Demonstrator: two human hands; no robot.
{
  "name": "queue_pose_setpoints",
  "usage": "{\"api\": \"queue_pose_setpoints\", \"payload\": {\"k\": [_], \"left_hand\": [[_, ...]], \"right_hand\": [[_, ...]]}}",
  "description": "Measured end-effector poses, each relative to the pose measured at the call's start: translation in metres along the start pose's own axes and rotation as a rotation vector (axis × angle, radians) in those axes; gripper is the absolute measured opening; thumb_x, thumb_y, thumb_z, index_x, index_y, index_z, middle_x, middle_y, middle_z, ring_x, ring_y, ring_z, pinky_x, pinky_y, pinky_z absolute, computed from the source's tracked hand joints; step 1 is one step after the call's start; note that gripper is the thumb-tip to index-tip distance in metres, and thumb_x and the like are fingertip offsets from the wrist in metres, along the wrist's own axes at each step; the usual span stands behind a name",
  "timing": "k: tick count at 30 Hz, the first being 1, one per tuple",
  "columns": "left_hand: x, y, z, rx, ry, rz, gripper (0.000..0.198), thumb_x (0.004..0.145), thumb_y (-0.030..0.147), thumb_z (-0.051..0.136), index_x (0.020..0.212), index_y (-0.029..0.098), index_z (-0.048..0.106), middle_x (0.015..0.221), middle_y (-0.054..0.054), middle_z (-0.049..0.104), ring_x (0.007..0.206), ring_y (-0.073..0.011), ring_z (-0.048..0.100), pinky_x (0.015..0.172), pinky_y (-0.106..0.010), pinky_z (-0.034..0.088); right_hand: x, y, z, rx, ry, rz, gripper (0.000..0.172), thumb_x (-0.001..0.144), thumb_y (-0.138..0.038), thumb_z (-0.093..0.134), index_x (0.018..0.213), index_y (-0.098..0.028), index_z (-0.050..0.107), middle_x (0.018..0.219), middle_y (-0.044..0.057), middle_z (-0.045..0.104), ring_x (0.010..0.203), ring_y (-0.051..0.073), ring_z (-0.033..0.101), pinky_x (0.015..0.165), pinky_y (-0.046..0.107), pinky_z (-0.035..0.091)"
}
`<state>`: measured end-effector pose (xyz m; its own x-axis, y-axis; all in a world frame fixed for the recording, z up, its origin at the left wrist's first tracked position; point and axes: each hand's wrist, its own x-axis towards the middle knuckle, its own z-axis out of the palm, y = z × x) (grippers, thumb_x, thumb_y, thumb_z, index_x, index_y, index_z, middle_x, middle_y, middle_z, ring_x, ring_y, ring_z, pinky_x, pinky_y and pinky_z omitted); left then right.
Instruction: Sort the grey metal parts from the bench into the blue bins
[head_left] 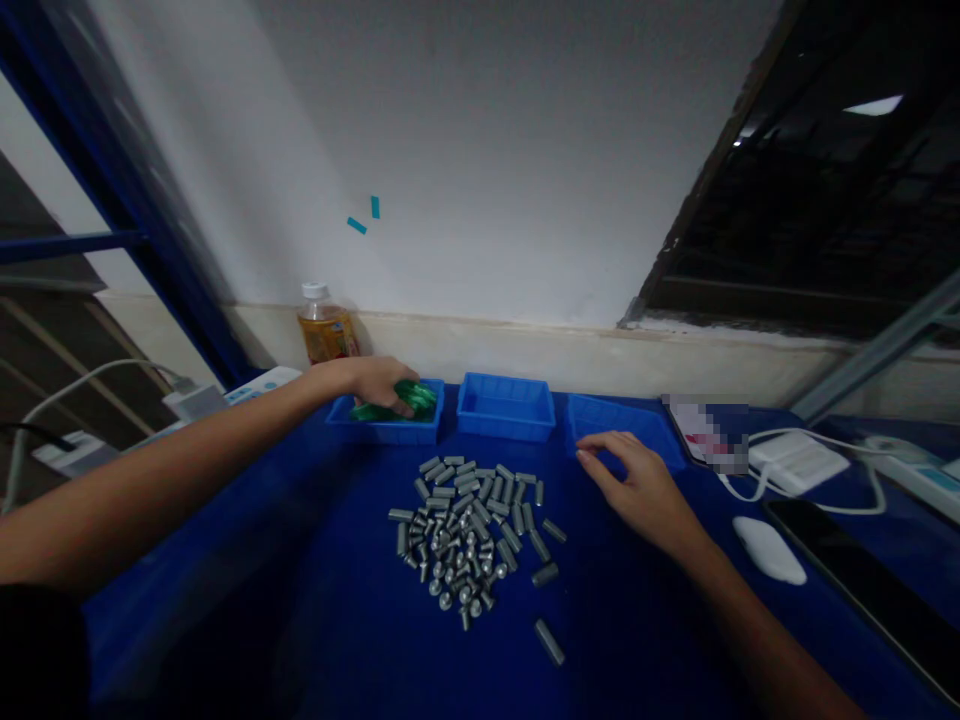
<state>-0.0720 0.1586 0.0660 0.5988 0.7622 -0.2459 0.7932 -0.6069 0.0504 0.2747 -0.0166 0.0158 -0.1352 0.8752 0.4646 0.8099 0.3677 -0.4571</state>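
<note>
The left hand curls over a crinkled green bundle inside the left blue tray, by the far edge of the table; whether its grip is firm I cannot tell. The right hand holds nothing visible, its thumb and forefinger a narrow gap apart in front of the right blue tray. The bundle looks thin, glossy and probably slippery, so it is best gathered in a full fold between thumb and fingers rather than nipped at one tip, with the wrist kept above the tray wall so the light plastic does not tip.

The middle blue tray has straight, moulded sides. Towards the middle of the table lie dull grey metal cylinders, smooth and straight-sided, heaped against shinier, round-headed screws. One lone cylinder lies nearer the near edge and could roll if brushed
</note>
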Motion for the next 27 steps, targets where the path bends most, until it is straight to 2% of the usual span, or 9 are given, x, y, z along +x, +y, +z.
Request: {"api": "queue_pose_setpoints", "payload": {"k": [5, 10, 14, 16, 18, 21, 23, 25, 27], "left_hand": [[-0.01, 0.001, -0.013, 0.005, 0.005, 0.089, 0.032, 0.075, 0.031, 0.056, 0.102, 0.016, 0.063, 0.089, -0.005, 0.069, 0.079, -0.0183, 0.063, 0.071, -0.023, 0.046], [-0.027, 0.002, -0.021, -0.009, 0.103, 0.039, 0.037, 0.073, 0.018, 0.054, 0.11, 0.016, 0.061, 0.087, -0.003, 0.069, 0.076, -0.0154, 0.063, 0.068, -0.022, 0.044], [-0.06, 0.011, -0.039, 0.003, 0.392, -0.026, 0.042, 0.079, 0.026, 0.053, 0.116, 0.009, 0.059, 0.085, -0.007, 0.068, 0.073, -0.0161, 0.061, 0.07, -0.026, 0.044], [-0.082, 0.031, -0.05, 0.045, 0.584, -0.02, 0.045, 0.077, 0.03, 0.055, 0.117, 0.01, 0.058, 0.093, -0.009, 0.067, 0.08, -0.0184, 0.061, 0.075, -0.029, 0.045], [-0.102, 0.063, -0.053, 0.064, 0.714, 0.044, 0.043, 0.077, 0.027, 0.054, 0.119, 0.017, 0.058, 0.098, -0.006, 0.067, 0.083, -0.0175, 0.063, 0.078, -0.029, 0.046], [-0.114, 0.125, -0.034, 0.123, 0.58, 0.25, 0.044, 0.08, 0.012, 0.045, 0.121, 0.025, 0.054, 0.103, -0.005, 0.066, 0.081, -0.0167, 0.065, 0.073, -0.028, 0.05], [-0.107, 0.162, -0.007, 0.224, 0.426, 0.289, 0.047, 0.074, 0.005, 0.047, 0.118, 0.019, 0.055, 0.092, -0.01, 0.066, 0.073, -0.0216, 0.065, 0.06, -0.032, 0.051], [-0.092, 0.188, 0.022, 0.225, 0.274, 0.327, 0.042, 0.072, 0.003, 0.05, 0.111, 0.014, 0.058, 0.087, -0.015, 0.066, 0.074, -0.0251, 0.065, 0.055, -0.033, 0.05], [-0.075, 0.202, 0.044, 0.201, 0.211, 0.278, 0.037, 0.076, 0.004, 0.048, 0.111, 0.012, 0.058, 0.085, -0.018, 0.065, 0.076, -0.0267, 0.065, 0.055, -0.034, 0.05]], "right_hand": [[-0.005, -0.007, -0.011, 0.035, 0.043, -0.069, 0.013, 0.088, -0.029, 0.052, 0.09, -0.02, 0.062, 0.089, 0.005, 0.065, 0.091, 0.019, 0.057, 0.082, 0.035, 0.045], [-0.007, -0.013, -0.013, 0.072, 0.069, -0.12, 0.011, 0.088, -0.026, 0.052, 0.092, -0.021, 0.06, 0.091, 0.005, 0.065, 0.093, 0.019, 0.056, 0.082, 0.034, 0.046], [-0.009, -0.014, -0.012, 0.059, 0.019, -0.173, 0.009, 0.088, -0.024, 0.052, 0.093, -0.02, 0.06, 0.089, 0.004, 0.065, 0.091, 0.019, 0.057, 0.081, 0.034, 0.046], [-0.009, -0.014, -0.014, 0.042, 0.025, -0.199, 0.009, 0.088, -0.023, 0.053, 0.092, -0.02, 0.06, 0.087, 0.004, 0.065, 0.089, 0.019, 0.057, 0.08, 0.033, 0.046], [-0.009, -0.015, -0.016, 0.027, 0.057, -0.212, 0.009, 0.088, -0.023, 0.053, 0.092, -0.02, 0.06, 0.086, 0.004, 0.065, 0.086, 0.018, 0.057, 0.078, 0.033, 0.047], [-0.008, -0.016, -0.016, 0.017, 0.097, -0.199, 0.01, 0.088, -0.024, 0.052, 0.091, -0.02, 0.061, 0.085, 0.004, 0.065, 0.083, 0.018, 0.058, 0.075, 0.032, 0.047], [-0.008, -0.016, -0.015, 0.014, 0.095, -0.169, 0.012, 0.089, -0.026, 0.05, 0.09, -0.02, 0.061, 0.085, 0.005, 0.066, 0.083, 0.019, 0.059, 0.075, 0.033, 0.047], [-0.009, -0.016, -0.012, 0.01, 0.079, -0.136, 0.015, 0.089, -0.027, 0.049, 0.09, -0.021, 0.062, 0.086, 0.005, 0.066, 0.084, 0.02, 0.06, 0.076, 0.034, 0.047], [-0.01, -0.017, -0.008, 0.009, 0.065, -0.12, 0.016, 0.089, -0.029, 0.048, 0.089, -0.021, 0.062, 0.086, 0.005, 0.066, 0.084, 0.02, 0.06, 0.077, 0.035, 0.046]]}}
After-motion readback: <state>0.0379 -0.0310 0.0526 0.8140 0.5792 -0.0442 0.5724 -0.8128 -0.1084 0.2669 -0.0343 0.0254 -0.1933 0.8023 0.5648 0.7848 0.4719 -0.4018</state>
